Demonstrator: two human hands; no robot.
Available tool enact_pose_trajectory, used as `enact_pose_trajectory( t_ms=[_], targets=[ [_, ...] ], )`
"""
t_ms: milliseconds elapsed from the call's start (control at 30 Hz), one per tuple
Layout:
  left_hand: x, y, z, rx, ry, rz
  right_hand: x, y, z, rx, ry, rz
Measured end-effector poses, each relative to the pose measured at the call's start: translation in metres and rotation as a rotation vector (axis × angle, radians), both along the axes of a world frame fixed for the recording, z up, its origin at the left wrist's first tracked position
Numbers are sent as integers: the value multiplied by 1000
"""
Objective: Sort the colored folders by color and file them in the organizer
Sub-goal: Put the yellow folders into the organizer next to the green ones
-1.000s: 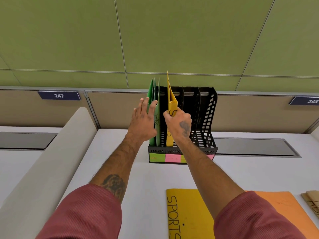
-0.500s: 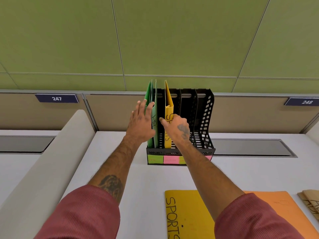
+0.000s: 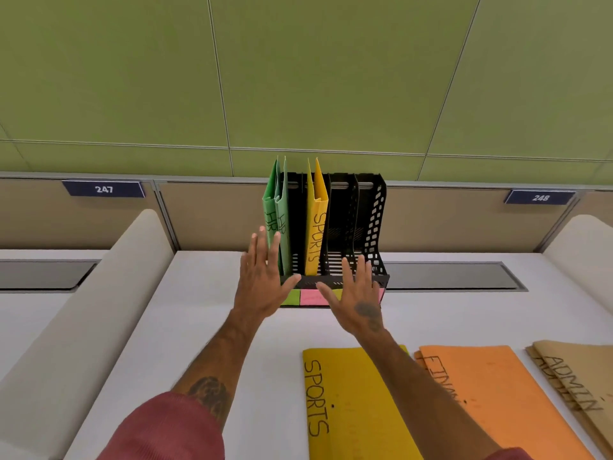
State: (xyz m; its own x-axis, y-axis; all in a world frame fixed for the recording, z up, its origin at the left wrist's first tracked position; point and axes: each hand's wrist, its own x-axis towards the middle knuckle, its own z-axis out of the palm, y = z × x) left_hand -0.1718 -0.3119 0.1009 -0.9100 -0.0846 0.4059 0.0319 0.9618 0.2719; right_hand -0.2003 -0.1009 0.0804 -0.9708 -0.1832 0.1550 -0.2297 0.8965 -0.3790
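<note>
A black slotted organizer (image 3: 373,227) stands at the back of the white desk (image 3: 199,327). Two green folders (image 3: 275,210) marked HR fill its left slot. A yellow folder (image 3: 316,224) marked SPORTS stands upright in a slot further right. My left hand (image 3: 262,280) is open in front of the green folders, holding nothing. My right hand (image 3: 356,297) is open before the organizer's front edge, also holding nothing. Another yellow SPORTS folder (image 3: 348,403) lies flat near me, with an orange folder (image 3: 491,386) and brown ADMIN folders (image 3: 577,376) to its right.
Green, pink and yellow sticky labels (image 3: 310,297) line the organizer's front. Padded beige dividers (image 3: 83,310) flank the desk on both sides. A partition with number plates 247 (image 3: 103,189) and 248 (image 3: 540,197) stands behind.
My right hand let go of the yellow SPORTS folder, which now stands in its slot. Both hands drew back toward me and opened.
</note>
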Motion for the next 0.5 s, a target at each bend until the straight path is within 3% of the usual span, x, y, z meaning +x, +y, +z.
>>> enact_pose_trajectory(
  t_ms=[200,500],
  targets=[
    [53,39,-47,-104,-130,-49,39,52,-34,187,12,17],
    [120,96,-93,-145,-270,-41,94,125,-78,285,-105,77]
  ],
)
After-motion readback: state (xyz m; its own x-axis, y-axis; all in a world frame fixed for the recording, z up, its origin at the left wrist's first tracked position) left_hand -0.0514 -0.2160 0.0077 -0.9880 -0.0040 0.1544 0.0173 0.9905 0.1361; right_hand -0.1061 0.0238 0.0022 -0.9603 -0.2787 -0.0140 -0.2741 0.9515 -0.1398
